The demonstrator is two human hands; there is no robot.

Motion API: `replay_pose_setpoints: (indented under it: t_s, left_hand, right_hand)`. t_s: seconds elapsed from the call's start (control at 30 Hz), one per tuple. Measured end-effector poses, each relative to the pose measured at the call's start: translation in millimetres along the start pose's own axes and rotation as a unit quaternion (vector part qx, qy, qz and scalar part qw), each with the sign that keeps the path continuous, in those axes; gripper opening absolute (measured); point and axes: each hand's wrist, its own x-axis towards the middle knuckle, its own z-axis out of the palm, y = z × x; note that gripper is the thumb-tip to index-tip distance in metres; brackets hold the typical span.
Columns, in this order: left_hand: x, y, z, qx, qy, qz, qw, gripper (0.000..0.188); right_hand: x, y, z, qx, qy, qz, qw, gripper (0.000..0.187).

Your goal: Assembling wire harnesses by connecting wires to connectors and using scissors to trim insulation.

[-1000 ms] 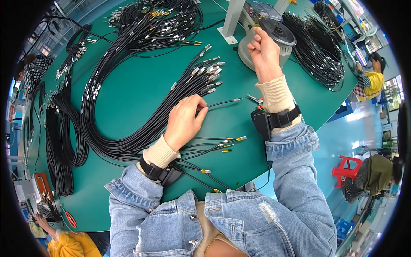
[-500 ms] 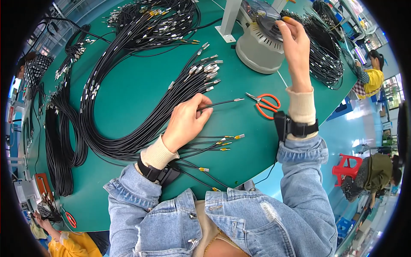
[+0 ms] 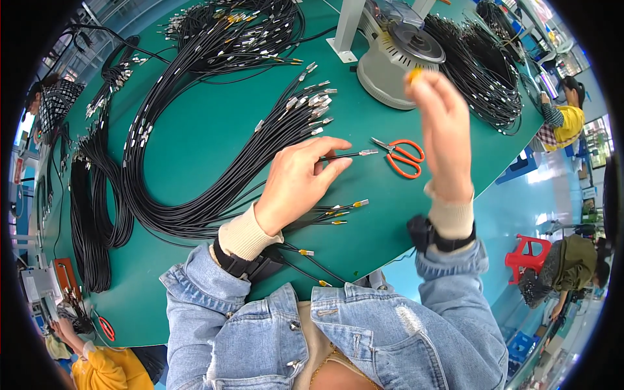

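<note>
My left hand (image 3: 297, 177) pinches a thin black cable (image 3: 341, 155) close to its end, where a clear and metal connector (image 3: 368, 152) sticks out to the right. Raised over the table in front of a grey round machine with a dark disc (image 3: 418, 43), my right hand (image 3: 443, 117) is smeared by motion. At its fingertips is a small yellow piece (image 3: 414, 76), which looks like a label. Orange-handled scissors (image 3: 404, 158) lie between my hands, blades toward the left. Several cables with yellow tags (image 3: 359, 203) lie just nearer than my left hand.
A thick black cable bundle (image 3: 195, 218) curves across the green table (image 3: 195, 162) on the left. More bundles lie at the far side (image 3: 260, 32) and beyond the machine (image 3: 487, 84). A white metal post (image 3: 348, 29) stands beside it. A red stool (image 3: 526, 255) and other people are around.
My right hand has come down and nearer from the machine's disc, carrying the yellow piece. My left hand has moved right with the cable, bringing its connector closer to the scissors.
</note>
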Motion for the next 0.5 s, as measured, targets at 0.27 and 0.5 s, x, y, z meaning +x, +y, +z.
replay_pose_setpoints:
  t_s: [0.27,0.5]
  left_hand:
    - [-0.1,9.9,10.1,0.051,-0.013,0.043,0.998,0.013]
    - [-4.7,5.0,22.7,0.125,0.118,0.203,0.964,0.013]
  right_hand:
    - [-100.4,-0.1,17.3,0.062,-0.037,0.149,0.986,0.011]
    - [-105.5,7.6,19.3,0.055,-0.043,0.198,0.978,0.012]
